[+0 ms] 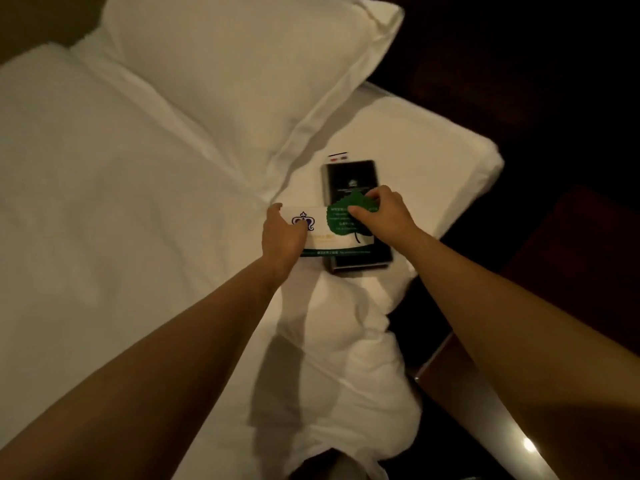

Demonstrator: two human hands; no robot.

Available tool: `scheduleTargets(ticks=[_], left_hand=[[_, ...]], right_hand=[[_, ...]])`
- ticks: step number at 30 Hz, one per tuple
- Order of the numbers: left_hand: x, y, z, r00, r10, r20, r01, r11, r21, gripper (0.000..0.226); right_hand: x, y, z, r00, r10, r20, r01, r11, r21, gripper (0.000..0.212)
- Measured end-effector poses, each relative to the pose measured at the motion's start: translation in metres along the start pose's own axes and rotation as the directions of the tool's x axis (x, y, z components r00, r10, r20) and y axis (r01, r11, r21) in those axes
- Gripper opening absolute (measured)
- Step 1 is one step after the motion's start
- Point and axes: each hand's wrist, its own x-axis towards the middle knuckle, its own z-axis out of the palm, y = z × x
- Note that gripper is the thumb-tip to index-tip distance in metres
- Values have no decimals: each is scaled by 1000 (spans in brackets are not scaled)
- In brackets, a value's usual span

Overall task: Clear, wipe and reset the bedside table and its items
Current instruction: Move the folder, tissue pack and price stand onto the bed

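On the white bed lie a black folder (349, 181), a white card with a purple crown logo (318, 233) and a green leaf-shaped card (341, 216). My left hand (280, 233) grips the white card at its left end. My right hand (381, 209) pinches the green leaf card over the folder. A small white card with red marks (337, 157) peeks out beyond the folder. The bedside table's glossy top (485, 407) shows at the lower right, beside the bed.
A large white pillow (242, 71) lies just beyond the items. The rumpled duvet (346, 358) bunches near the bed's edge. Dark floor and dark wooden furniture (571, 244) fill the right side.
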Motion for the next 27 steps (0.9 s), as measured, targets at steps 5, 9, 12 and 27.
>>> scheduleTargets(ticks=[5, 9, 12, 27], left_hand=[[-3, -39, -58, 991, -18, -131, 39, 986, 162, 62], [-9, -55, -75, 978, -33, -204, 79, 972, 220, 56], [-11, -62, -83, 966, -68, -248, 130, 961, 244, 56], [-67, -28, -22, 903, 401, 153, -370, 548, 750, 50]], right_hand=[[-11, -38, 66, 989, -85, 122, 86, 996, -2, 45], [-18, -50, 89, 983, -106, 150, 107, 994, 2, 41], [-25, -54, 98, 978, -122, 171, 127, 992, -15, 43], [-69, -1, -3, 984, -87, 154, 152, 859, -489, 65]])
